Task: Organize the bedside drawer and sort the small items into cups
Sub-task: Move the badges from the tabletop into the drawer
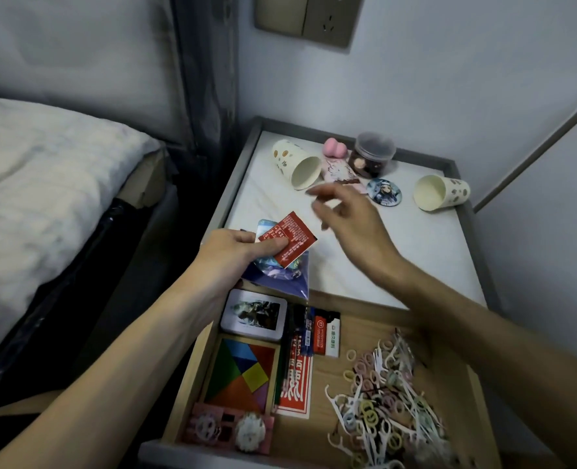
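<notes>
1. Cups were the first worry: the first cup (pixel 297 164) and the second cup (pixel 440 195) both lay tipped on their sides on the counter (pixel 398 255), well apart. Anything fed into them as they lay would probably slide back out. A nudge could also set either one rolling.
2. The left grip (pixel 236 253) was clenched on a red packet (pixel 287 239), pinched by the thumb over a few glossy blue packets (pixel 275 277). These fanned out below the hand, above the drawer's back edge. Slick wrappers stacked like that could slip apart, and the lowest might drop back among the sorted things.
3. The right grip (pixel 344 213) was released, with fingers loosely spread and nothing in them. It hovered above the counter just in front of the first cup. A hasty reach might knock that cup into the pink card (pixel 341 174), the pink sponge (pixel 334 146) or the jar (pixel 372 157) beside it. It might also flick the round badge (pixel 383 191).
4. The right forearm crossed over the open drawer (pixel 317 433), close above the heap of floss picks and hair ties (pixel 385 404). Pulling that arm back low could drag it through the heap and scatter pieces over the drawer's bare wood or its rim.
5. Picks and ties lay thoroughly tangled. Grabbing a handful would likely carry both kinds into one cup and undo the sorting.
6. The tin (pixel 253 314), tangram (pixel 243 370) and pens (pixel 297 336) sat packed along the drawer's left side. A packet falling there could wedge between them.
</notes>
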